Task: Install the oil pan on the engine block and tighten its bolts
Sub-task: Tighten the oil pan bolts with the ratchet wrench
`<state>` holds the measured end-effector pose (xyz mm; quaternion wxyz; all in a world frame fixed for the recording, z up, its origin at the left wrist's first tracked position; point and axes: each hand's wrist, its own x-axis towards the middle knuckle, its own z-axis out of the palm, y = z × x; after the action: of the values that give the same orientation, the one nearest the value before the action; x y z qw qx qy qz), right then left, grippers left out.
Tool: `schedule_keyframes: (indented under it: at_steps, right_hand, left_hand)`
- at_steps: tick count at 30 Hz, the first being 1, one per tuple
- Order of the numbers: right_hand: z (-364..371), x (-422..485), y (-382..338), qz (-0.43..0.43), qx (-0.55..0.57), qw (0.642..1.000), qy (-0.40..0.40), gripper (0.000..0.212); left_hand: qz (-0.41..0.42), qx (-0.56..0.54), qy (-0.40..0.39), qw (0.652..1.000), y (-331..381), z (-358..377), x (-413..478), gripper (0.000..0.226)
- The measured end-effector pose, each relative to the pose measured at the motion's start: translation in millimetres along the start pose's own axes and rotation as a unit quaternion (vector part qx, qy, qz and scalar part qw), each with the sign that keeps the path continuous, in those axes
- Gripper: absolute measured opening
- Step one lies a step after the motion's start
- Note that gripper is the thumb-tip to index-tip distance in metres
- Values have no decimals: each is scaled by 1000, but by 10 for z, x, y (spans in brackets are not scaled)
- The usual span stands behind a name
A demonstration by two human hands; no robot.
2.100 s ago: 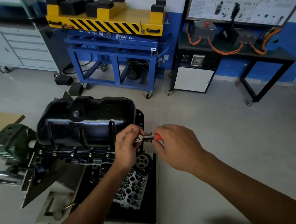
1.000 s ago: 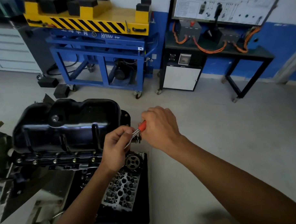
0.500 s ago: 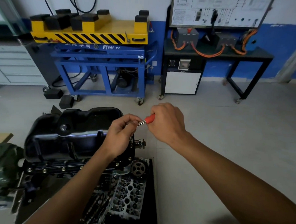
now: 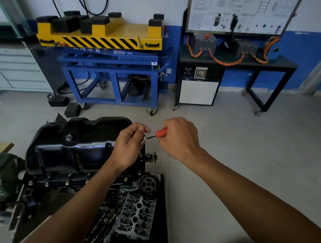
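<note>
The oil pan sits on the engine block. My right hand grips the red-handled tool, my left hand pinches its metal end. Both have risen from the pan's right flange, so I judge tightening there is paused

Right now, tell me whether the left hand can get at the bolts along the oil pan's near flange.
Probably yes: the bolts lie uncovered, with nothing between them and the left hand, though it must first release the red-handled tool it pinches.
</note>
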<state>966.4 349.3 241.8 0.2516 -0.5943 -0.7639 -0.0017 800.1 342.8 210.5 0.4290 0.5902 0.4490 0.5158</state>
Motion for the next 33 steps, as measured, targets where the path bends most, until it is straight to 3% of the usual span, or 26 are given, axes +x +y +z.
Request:
schedule_keyframes:
  at_steps: [6, 11, 15, 19, 22, 25, 29, 33]
  right_hand:
    - [-4, -48, -4, -9, -9, 1000, -12, 22]
    - [-11, -94, 12, -11, -9, 999, -39, 26]
    - [7, -205, 18, -37, 3, 996, -87, 41]
    - [1, -296, -38, -81, 16, 989, -126, 43]
    - [-13, -360, -103, -101, 23, 984, -142, 45]
    - [-5, -456, -136, -111, 38, 979, -169, 37]
    - [39, -585, -192, -106, 59, 965, -234, 25]
    - [-82, -322, -111, -125, 15, 952, -278, 21]
  left_hand:
    - [-7, 22, -5, 1000, -36, -19, -44, 29]
    - [73, 136, -37, 987, -12, -80, -87, 28]
    - [208, 295, -112, 926, 27, -239, -119, 33]
    - [306, 444, -193, 819, 83, -379, -81, 39]
    - [355, 509, -233, 748, 118, -482, -26, 41]
    - [383, 543, -256, 702, 130, -541, 35, 39]
    - [399, 566, -247, 678, 131, -538, 132, 30]
    - [370, 573, -181, 708, 60, -493, 92, 21]
